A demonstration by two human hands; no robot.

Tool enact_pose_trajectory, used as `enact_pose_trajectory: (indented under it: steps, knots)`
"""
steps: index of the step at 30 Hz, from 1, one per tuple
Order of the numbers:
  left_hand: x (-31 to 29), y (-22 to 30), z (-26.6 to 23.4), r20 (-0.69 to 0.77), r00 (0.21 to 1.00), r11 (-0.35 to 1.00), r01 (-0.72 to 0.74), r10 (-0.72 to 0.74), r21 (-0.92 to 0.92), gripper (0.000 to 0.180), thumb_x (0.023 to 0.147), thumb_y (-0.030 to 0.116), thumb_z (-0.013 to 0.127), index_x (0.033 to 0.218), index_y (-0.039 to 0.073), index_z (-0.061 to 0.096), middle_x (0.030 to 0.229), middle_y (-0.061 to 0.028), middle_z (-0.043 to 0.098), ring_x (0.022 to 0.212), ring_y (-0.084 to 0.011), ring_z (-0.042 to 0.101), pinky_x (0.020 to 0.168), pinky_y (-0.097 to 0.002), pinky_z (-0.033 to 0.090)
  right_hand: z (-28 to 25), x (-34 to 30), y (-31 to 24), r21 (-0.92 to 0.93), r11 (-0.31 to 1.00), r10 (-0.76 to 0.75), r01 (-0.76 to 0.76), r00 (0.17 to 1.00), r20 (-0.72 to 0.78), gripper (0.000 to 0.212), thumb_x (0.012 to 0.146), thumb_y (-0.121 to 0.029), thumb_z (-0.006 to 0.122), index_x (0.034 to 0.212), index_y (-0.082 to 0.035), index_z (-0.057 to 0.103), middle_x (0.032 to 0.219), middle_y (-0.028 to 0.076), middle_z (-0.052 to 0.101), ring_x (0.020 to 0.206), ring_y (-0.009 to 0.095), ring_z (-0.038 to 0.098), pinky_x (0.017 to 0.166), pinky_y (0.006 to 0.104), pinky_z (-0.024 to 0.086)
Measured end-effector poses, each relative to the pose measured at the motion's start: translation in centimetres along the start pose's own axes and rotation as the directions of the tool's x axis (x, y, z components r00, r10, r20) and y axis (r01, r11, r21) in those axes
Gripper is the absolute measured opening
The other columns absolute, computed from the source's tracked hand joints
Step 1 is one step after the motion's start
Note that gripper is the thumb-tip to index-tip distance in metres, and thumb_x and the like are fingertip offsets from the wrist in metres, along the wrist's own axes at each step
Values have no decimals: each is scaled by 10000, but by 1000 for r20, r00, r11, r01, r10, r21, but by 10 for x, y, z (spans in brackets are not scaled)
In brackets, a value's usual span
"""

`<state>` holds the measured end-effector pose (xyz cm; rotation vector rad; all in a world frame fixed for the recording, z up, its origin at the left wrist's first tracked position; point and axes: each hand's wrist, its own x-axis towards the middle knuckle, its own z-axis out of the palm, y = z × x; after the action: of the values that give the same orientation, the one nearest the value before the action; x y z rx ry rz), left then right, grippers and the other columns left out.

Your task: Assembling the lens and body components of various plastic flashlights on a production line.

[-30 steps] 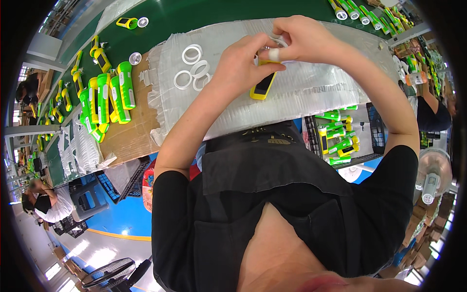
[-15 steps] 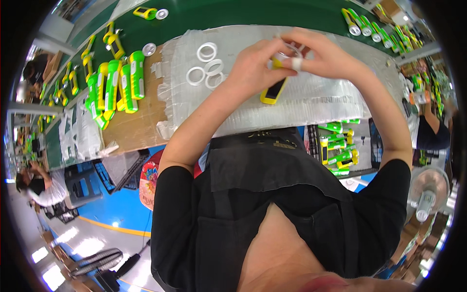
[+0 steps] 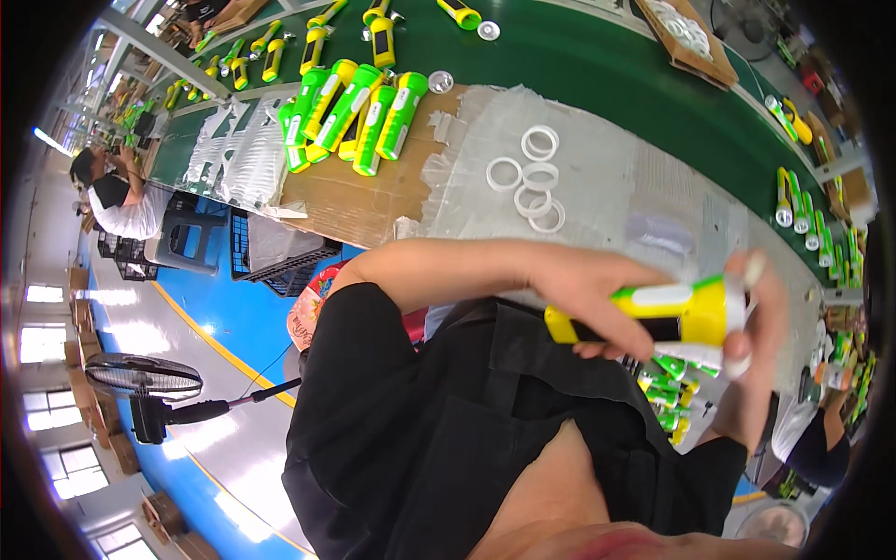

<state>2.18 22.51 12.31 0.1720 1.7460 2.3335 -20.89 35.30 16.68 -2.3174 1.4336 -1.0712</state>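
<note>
My left hand (image 3: 597, 291) is wrapped round the body of a yellow and green flashlight (image 3: 702, 306), which lies level in front of my chest with its head to the right. At that head, my right hand (image 3: 771, 303) curls its fingers about the pale end rim; they are somewhat blurred, with white covers on some fingertips. Several white plastic rings (image 3: 539, 175) lie loose on a plastic-covered work sheet (image 3: 597, 154) beyond my left forearm. A pile of green and yellow flashlights (image 3: 371, 117) rests on brown cardboard (image 3: 308, 201) to the left.
A green conveyor belt (image 3: 560, 65) runs along the far side, carrying more flashlights and small silvery reflector cups (image 3: 441, 82). Below my hands at the right, a crate holds flashlights (image 3: 667, 392). Co-workers sit at far left (image 3: 121, 201) and right. A black fan (image 3: 145, 383) stands at lower left.
The flashlight has come from over the work sheet toward my chest and right, now level in my left hand. My right hand has moved with it to its head. The view has swung round.
</note>
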Motion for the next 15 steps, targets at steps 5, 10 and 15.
enact_pose_trajectory:
  steps: [5, 10, 15]
  knots:
    - [34, -38, -103, -503, 777, 308, 407, 378, 860, 576, 821, 292, 712, 1312, 144, 447, 890, -177, 666, 801, -375, 663, 688, -450, 521, 97, 27, 150, 178, 850, 527, -497, 810, -255, 486, 975, -388, 451, 1232, 1, 589, 1071, 162, 643, 1024, 231, 611, 881, 328, 460]
    - [33, -55, -137, -507, 697, 195, 480, 507, 855, 566, 817, 262, 695, 1319, 178, 448, 836, -159, 636, 754, -384, 647, 663, -477, 512, 124, 50, 196, 280, 835, 540, -473, 801, -259, 524, 996, -372, 396, 1312, 20, 543, 1259, 183, 613, 1199, 276, 564, 1012, 340, 412]
    - [13, -41, -131, -636, 588, 230, 618, 500, 752, 597, 820, 283, 698, 1349, 168, 444, 899, -167, 655, 794, -362, 658, 677, -465, 517, 101, 106, 157, 183, 711, 665, -679, 734, 140, 550, 991, -462, 433, 1300, -28, 571, 1199, 167, 637, 1151, 243, 581, 972, 322, 438]
